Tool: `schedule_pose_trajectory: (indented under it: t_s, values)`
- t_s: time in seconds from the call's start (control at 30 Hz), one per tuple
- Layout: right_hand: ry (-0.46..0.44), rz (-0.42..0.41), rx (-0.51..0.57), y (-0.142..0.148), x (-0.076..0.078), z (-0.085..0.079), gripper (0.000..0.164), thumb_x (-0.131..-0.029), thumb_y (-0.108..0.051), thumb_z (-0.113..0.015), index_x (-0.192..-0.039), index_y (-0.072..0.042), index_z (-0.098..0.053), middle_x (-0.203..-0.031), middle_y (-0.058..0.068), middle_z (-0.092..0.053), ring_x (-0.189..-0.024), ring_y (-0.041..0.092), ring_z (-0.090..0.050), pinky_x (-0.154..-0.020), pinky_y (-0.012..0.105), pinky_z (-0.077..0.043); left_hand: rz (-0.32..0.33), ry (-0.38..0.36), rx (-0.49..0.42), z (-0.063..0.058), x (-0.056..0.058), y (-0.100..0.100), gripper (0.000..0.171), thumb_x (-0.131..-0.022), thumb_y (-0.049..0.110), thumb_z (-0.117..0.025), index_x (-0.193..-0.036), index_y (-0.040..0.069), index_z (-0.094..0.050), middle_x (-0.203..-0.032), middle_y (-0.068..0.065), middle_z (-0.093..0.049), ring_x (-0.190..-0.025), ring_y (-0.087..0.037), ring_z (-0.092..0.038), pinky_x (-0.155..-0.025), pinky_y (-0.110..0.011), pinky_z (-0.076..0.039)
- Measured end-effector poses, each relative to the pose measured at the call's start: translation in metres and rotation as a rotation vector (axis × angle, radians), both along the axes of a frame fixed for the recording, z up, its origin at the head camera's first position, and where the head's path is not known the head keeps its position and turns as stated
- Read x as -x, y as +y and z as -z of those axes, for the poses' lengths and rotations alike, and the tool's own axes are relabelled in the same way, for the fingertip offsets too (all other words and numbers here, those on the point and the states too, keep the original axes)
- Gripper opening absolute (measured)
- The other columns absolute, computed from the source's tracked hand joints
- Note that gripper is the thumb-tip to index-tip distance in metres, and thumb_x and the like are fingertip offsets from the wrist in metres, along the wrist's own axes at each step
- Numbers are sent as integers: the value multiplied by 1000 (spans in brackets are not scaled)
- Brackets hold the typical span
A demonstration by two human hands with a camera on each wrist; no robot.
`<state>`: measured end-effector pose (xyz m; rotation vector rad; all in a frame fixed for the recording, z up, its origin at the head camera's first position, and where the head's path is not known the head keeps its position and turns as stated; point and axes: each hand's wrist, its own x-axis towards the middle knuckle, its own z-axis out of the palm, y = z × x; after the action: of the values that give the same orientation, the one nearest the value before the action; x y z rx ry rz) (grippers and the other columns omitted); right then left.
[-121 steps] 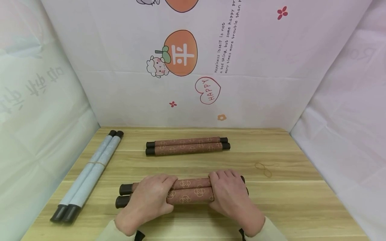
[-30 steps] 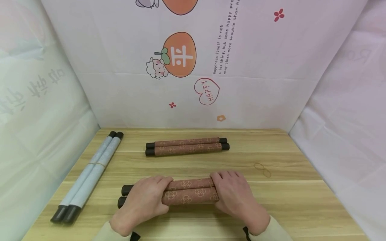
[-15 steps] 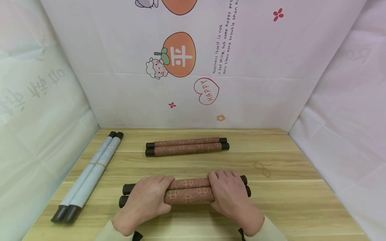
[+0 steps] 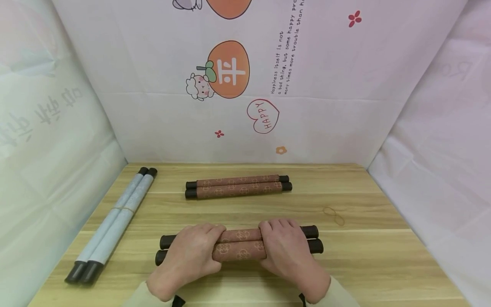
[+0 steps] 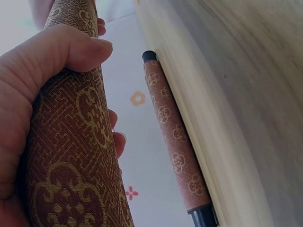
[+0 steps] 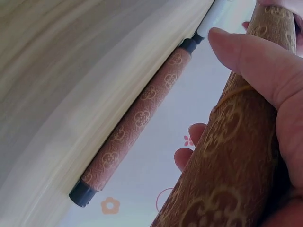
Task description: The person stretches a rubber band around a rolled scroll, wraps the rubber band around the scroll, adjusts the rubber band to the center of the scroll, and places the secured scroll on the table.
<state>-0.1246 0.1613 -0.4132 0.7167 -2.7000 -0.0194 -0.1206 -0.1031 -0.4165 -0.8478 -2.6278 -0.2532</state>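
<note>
A double-rolled scroll (image 4: 242,250) in brown cloth with gold flower motifs and black end knobs lies crosswise near the front of the table. My left hand (image 4: 192,251) grips both rolls left of the middle, thumb on the near side. On the right part, my right hand (image 4: 285,251) holds the rolls the same way. Black knobs stick out past both hands. The right wrist view shows a thin rubber band (image 6: 232,97) round the scroll by the right thumb. In the left wrist view the held scroll (image 5: 71,151) fills the left hand's grasp.
Behind the hands lies a second brown scroll (image 4: 238,188). A pale blue scroll (image 4: 115,221) with a rubber band round its middle lies slantwise at the left. One loose rubber band (image 4: 335,215) rests at the right. A printed white cloth (image 4: 322,123) rises behind the wooden table (image 4: 376,256).
The held scroll has shifted slightly right, so its right knobs show more. My right hand moved out to the right, then back left along the rolls. The other things stayed put.
</note>
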Motion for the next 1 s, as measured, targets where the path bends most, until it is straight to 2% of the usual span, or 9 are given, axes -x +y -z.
schedule_pose_trajectory:
  t_s: [0.37,0.67,1.0]
  values:
    - [16,17,-20,-5,-1,1,66,-61,-54,-90,-105,-12,-64,-95,5,-69,-95,27,-69,-89,48,-56,8,12,-4,0,-2,2,64,-59,31,-85,-118,12,-72,-102,2,-74,-89,-14,-70,-72,-38,-58]
    - [45,-17,-3,-12,-3,4,72,-60,-62,-88,-106,-13,-64,-93,4,-70,-91,25,-70,-89,46,-56,49,48,-28,2,-2,6,61,-58,31,-85,-116,13,-72,-99,2,-74,-86,-12,-70,-72,-36,-58]
    - [-33,2,-7,-11,-5,2,83,-60,-72,-87,-115,-15,-63,-102,5,-71,-100,27,-70,-95,48,-54,45,27,-9,4,-1,7,63,-59,33,-85,-118,15,-72,-101,3,-75,-89,-13,-71,-74,-37,-59]
